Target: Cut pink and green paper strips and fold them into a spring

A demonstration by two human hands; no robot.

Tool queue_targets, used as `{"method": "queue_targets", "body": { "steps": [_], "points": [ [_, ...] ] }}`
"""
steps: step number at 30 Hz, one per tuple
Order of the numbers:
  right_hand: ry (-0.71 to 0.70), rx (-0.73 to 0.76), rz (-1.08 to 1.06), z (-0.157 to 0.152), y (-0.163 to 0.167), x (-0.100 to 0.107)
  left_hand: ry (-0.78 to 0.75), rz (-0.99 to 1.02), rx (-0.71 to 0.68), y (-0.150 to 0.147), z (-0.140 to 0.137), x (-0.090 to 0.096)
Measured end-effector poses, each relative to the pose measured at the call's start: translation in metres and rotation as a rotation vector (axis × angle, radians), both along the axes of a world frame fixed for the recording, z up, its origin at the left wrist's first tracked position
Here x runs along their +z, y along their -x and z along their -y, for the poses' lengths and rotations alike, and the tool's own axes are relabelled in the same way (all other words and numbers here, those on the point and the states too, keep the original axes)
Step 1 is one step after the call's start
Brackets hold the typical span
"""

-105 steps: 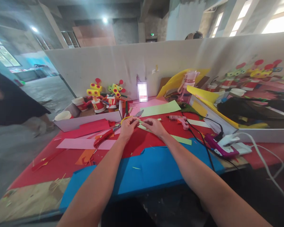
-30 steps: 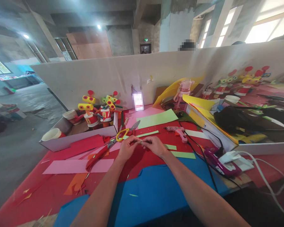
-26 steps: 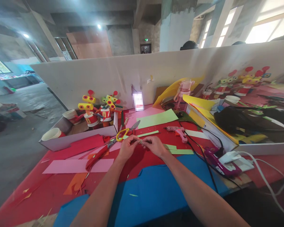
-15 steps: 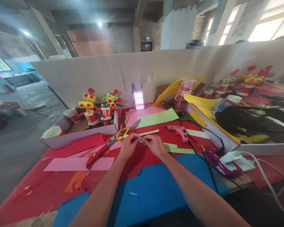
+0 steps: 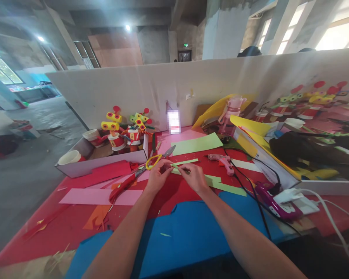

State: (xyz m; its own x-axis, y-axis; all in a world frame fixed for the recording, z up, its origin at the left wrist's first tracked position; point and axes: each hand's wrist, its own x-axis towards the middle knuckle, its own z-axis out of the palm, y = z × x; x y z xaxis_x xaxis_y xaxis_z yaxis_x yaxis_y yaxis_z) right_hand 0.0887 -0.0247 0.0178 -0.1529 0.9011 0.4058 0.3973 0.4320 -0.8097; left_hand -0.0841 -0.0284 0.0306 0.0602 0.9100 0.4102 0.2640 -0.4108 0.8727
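Red across its top, the counter point(image 5: 56, 230) bears a pink paper strip point(image 5: 85, 196) at the left, and a red-handled tool point(image 5: 124, 186) lies over it. Next come yellow-handled scissors point(image 5: 166, 153), just beyond the left hand point(image 5: 159, 176). That hand's fingers are pinched together on the left end of a small green paper piece point(image 5: 175, 166), which is raised between the hands, above the counter. It looks feather-light, thin and bendable, likely to crease or tear if squeezed hard, so a soft fingertip hold at its ends or edges should suit it. The fingers of the right hand point(image 5: 194, 178) close lightly on its other end. Farther right lie green strips point(image 5: 232, 188) and a pink glue gun point(image 5: 224, 161).
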Motion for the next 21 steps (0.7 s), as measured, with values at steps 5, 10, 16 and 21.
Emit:
{"method": "queue_targets", "body": {
  "steps": [5, 10, 16, 21],
  "points": [
    [-0.012, 0.026, 0.02, 0.0029, 0.0003, 0.0039, 0.033, 0.013, -0.012, 0.0007, -0.0017, -0.0032],
    [-0.025, 0.039, 0.058, 0.0051, 0.0007, 0.0064, 0.051, 0.043, 0.005, 0.0022, -0.0019, -0.0039],
    [-0.039, 0.029, 0.069, 0.004, -0.0001, 0.0047, 0.195, 0.06, 0.033, 0.004, -0.0027, -0.0046],
    [-0.033, -0.003, 0.093, 0.0034, 0.0006, 0.0027, 0.179, 0.001, 0.062, 0.0043, -0.0033, -0.0072]
  ]
}}
